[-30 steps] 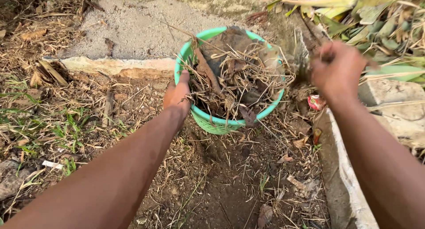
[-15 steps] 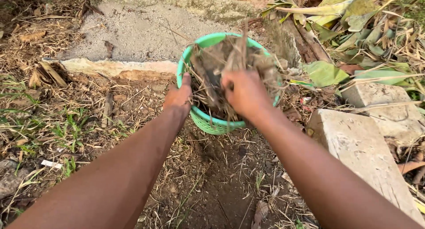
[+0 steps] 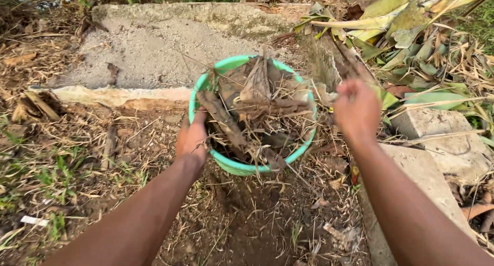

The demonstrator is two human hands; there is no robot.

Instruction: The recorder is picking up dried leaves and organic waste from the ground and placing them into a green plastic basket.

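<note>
While clasped on the near-left rim of the green basket (image 3: 242, 167), left hand (image 3: 191, 137) with thumb over the edge. Right hand (image 3: 356, 109) just beside the basket's right side, fingers curled; whether pinching anything, cannot tell. Basket on bare soil, heaped with dry leaves (image 3: 260, 104), against a concrete slab (image 3: 149, 50).

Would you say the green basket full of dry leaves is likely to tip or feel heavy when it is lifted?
Probably light: the green basket is thin mesh plastic holding dry leaves and twigs. It may tip, since it sits on uneven soil with the load heaped above the rim. The left hand gripping its rim steadies it; the right hand is off it.
</note>
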